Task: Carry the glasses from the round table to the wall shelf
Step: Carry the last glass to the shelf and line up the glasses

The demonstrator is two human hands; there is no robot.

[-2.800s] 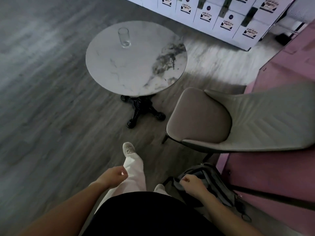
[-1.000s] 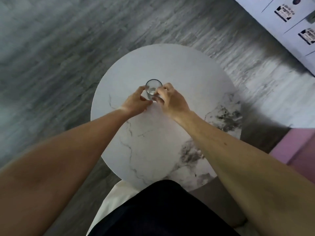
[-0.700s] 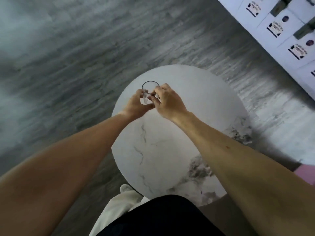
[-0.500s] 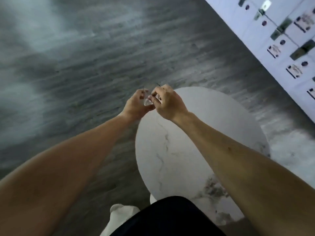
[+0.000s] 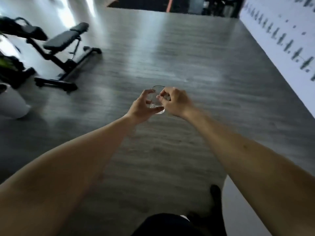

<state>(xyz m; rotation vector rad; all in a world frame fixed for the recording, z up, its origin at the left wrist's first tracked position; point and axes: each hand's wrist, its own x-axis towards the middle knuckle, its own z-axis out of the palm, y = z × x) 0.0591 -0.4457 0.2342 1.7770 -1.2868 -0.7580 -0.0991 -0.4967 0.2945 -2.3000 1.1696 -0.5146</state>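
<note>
A clear drinking glass [image 5: 156, 97] hangs upright in the air in front of me, over the grey floor. My left hand [image 5: 142, 106] grips it from the left, thumb under its base and fingers curled round its side. My right hand [image 5: 175, 101] holds it from the right, fingers curled at its rim and wall. A sliver of the round white table [image 5: 238, 210] shows at the lower right, mostly hidden behind my right forearm. The wall shelf is not in view.
A black weight bench [image 5: 63, 48] stands on the floor at the left, with more dark gym gear [image 5: 10, 65] and a white pot [image 5: 12, 103] beside it. A white locker wall [image 5: 281, 40] runs along the right. Grey wood floor [image 5: 170, 57] stretches ahead.
Both hands took hold of the glass on the table and lifted it. My view has swung away from the table toward the open floor, with the glass carried in front.
</note>
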